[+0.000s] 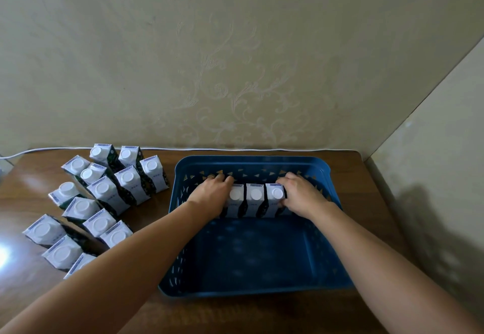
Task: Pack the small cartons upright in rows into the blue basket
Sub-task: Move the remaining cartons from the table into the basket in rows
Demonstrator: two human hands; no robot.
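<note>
Blue plastic basket (251, 162), perforated walls, sitting on a wooden table (366, 202): your landmark for everything below. Contents: three small cartons in a row (255, 198), white caps up, standing against the basket's far wall; the near half of its floor is bare. Your left hand (210, 193) curls around the row's left end, fingers wrapped behind the end carton; your right hand (301, 193) pinches the right-end carton, thumb on its near face. Outside the basket, to its left: a loose cluster of unpacked cartons (104, 197), most upright, some leaning. Risks, as judged: squeeze the row too hard and the middle carton may pop forward or tip; release unevenly and an end carton could topple onto the basket's bare floor; your left forearm passes close by the cluster and could knock its nearest cartons over.
</note>
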